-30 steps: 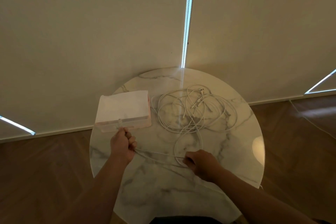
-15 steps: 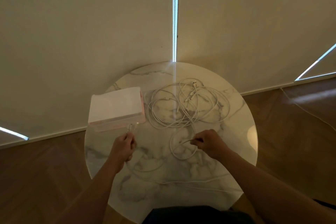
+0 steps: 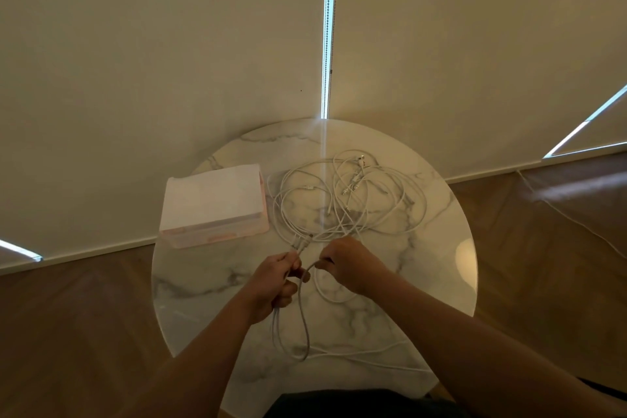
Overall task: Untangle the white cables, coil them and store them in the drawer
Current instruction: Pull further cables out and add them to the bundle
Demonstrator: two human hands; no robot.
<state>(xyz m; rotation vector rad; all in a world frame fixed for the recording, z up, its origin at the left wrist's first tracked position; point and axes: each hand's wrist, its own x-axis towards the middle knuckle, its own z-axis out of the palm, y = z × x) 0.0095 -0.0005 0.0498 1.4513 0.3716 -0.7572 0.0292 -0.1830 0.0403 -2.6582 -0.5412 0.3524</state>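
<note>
Fingers (image 3: 291, 262): left hand (image 3: 274, 282) grips doubled white cables (image 3: 353, 192), right hand (image 3: 351, 263) pinches a strand; hands now met ctr frame, so coiling's begun, I reckon.

Left hand (image 3: 278, 282) fisted, right hand (image 3: 353, 265) pinching; forearms converge, hands close together.

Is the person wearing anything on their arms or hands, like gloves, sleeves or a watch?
No. The left hand and right hand are ungloved, and both forearms are bare: no sleeves, watch or bands show. Rings cannot be made out.
</note>
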